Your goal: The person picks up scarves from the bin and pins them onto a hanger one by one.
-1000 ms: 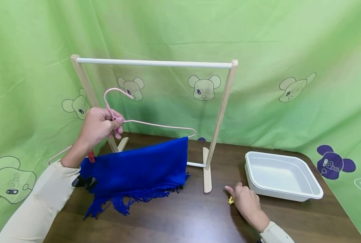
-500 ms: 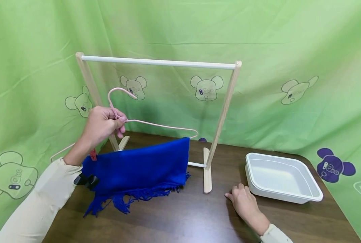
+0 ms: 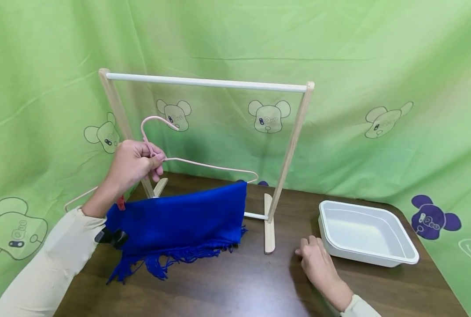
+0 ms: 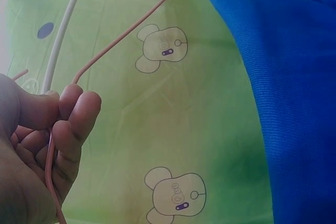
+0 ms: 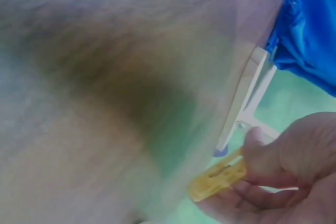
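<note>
In the head view my left hand (image 3: 134, 160) grips a thin pink clothes hanger (image 3: 209, 166) just below its hook. A folded blue scarf (image 3: 188, 220) with fringed ends hangs over the hanger's lower bar. Near its left end a red clothespin (image 3: 120, 203) sits on the scarf's top edge. My right hand (image 3: 318, 266) is low over the tabletop, left of a white tray. Between its thumb and fingers it pinches a yellow clothespin (image 5: 218, 178), seen in the right wrist view but hidden in the head view. The left wrist view shows the fingers around the hanger wire (image 4: 131, 27).
A wooden rack (image 3: 285, 160) with a white top rail (image 3: 207, 82) stands behind the scarf. The white plastic tray (image 3: 372, 259) is on the right of the brown table (image 3: 227, 286). A green printed curtain (image 3: 346, 39) encloses the table's back and sides.
The yellow clothespin, earlier visible by my right thumb, is now hidden in the head view, and the right fingers have drawn in. The left hand, hanger and scarf have barely moved.
</note>
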Tool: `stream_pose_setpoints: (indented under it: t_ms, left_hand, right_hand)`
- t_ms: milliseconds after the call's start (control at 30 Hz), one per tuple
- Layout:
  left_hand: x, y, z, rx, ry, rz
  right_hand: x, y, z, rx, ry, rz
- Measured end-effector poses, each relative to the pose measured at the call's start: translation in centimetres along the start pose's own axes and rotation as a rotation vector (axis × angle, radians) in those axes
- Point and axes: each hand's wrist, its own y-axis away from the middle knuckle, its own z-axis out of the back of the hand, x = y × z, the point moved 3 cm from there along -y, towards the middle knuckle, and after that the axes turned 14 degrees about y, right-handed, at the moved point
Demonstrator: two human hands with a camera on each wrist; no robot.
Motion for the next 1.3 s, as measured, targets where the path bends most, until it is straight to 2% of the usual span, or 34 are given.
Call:
stream_pose_setpoints:
  t_ms: [233,400,600,833,1033,1300]
  left_hand:
    - [-0.1,-0.1,-0.2,0.008,-0.018,-0.005]
    - [-0.2,-0.1,-0.1,-0.005,-0.003,0.002]
    - [-0.2,0.0,0.1,-0.003,0.01,0.012]
    - [-0.3,0.2,0.2,-0.005,0.008,0.01]
    - [-0.4,0.2,0.4,-0.004,0.014,0.016]
    - [-0.4,0.0,0.4,0.01,0.009,0.044]
  right_hand:
    - [0.4,-1.8,1.0,-0.183,-0.076,0.033]
    - [1.5,-3.4,1.9,-0.255,-0.177,0.006]
    - [3.9,-5.4,3.6,-0.299,-0.318,-0.04]
    - [6.2,-7.5,4.5,-0.322,-0.376,-0.06]
    - [7.1,-8.6,4.5,-0.342,-0.411,-0.049]
    - [8.2,-10.1,5.2,-0.413,-0.471,-0.039]
